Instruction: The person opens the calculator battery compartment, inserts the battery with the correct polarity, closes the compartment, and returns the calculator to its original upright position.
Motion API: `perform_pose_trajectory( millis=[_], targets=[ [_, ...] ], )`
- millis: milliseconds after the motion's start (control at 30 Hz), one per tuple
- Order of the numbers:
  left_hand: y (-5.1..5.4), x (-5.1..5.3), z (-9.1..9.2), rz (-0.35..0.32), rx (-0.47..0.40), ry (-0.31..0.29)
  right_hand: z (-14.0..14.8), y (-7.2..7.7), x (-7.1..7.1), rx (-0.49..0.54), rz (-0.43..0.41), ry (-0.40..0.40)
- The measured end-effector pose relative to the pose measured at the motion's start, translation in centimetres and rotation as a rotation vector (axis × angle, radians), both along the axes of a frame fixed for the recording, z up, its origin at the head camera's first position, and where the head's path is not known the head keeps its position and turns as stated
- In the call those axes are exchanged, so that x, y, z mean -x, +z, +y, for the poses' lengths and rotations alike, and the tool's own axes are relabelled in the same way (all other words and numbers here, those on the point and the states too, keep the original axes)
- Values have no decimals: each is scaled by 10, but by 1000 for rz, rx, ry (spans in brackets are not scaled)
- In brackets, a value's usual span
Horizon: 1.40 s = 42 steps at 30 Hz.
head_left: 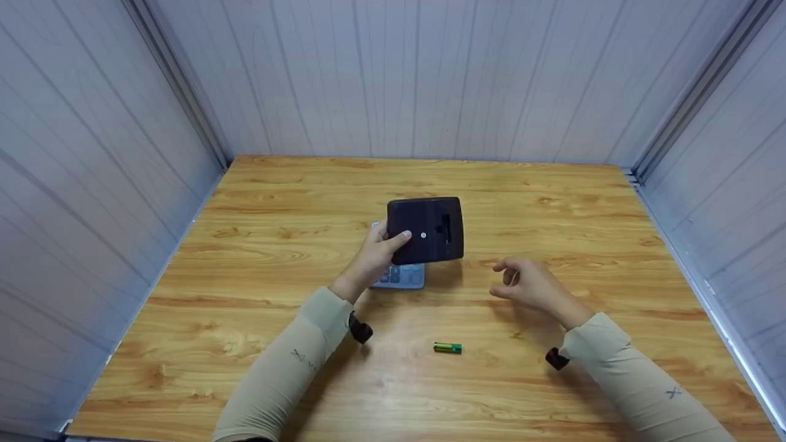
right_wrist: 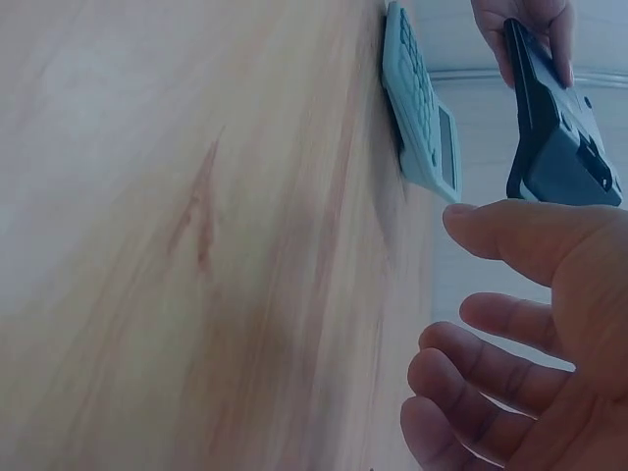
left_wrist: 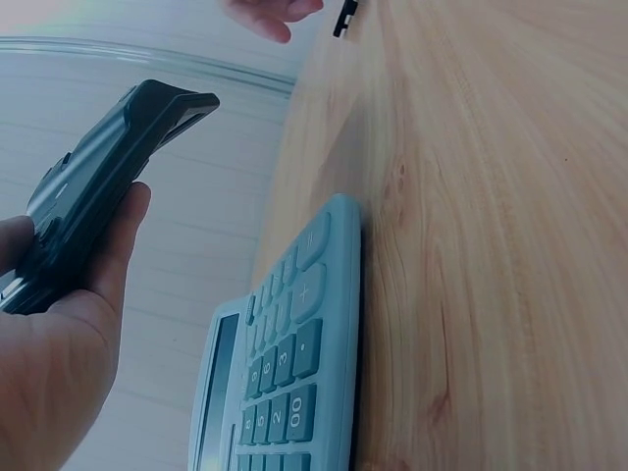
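My left hand (head_left: 366, 261) grips a flat black device (head_left: 424, 221) by its left side, with the thumb across the face turned to me. That face has a small round light spot and a narrow open slot near its right end. Under the held device lies a light blue calculator (head_left: 406, 277), partly covered in the head view; its keys and display show in the left wrist view. My right hand (head_left: 531, 283) hovers to the right with loosely bent fingers and holds nothing. On the table between the forearms lies a green battery (head_left: 447, 348).
The wood-grain table (head_left: 276, 202) is enclosed by pale panelled walls (head_left: 393, 80) at the back and both sides. A small black wrist camera (head_left: 361, 331) sits at the left cuff, and another black camera (head_left: 557, 358) at the right cuff.
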State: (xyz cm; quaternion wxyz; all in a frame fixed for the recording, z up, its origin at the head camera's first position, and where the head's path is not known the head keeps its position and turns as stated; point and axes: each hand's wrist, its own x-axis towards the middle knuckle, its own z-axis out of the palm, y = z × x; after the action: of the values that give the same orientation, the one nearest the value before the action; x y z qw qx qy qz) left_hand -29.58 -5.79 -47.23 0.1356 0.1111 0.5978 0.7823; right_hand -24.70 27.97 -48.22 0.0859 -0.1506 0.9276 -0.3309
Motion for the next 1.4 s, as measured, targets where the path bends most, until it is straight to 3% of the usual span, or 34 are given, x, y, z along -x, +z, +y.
perform_pose_trajectory(
  millis=[533,1033,1400],
  targets=[
    [0,0,1,0,13,-6,-20,-4,-8,23,25,75],
    [2,0,3,-2,8,-3,-42,-1,-17,-17,-25,90],
    [1,0,2,-8,-4,-5,-56,-3,-21,-14,-24,197]
  ],
)
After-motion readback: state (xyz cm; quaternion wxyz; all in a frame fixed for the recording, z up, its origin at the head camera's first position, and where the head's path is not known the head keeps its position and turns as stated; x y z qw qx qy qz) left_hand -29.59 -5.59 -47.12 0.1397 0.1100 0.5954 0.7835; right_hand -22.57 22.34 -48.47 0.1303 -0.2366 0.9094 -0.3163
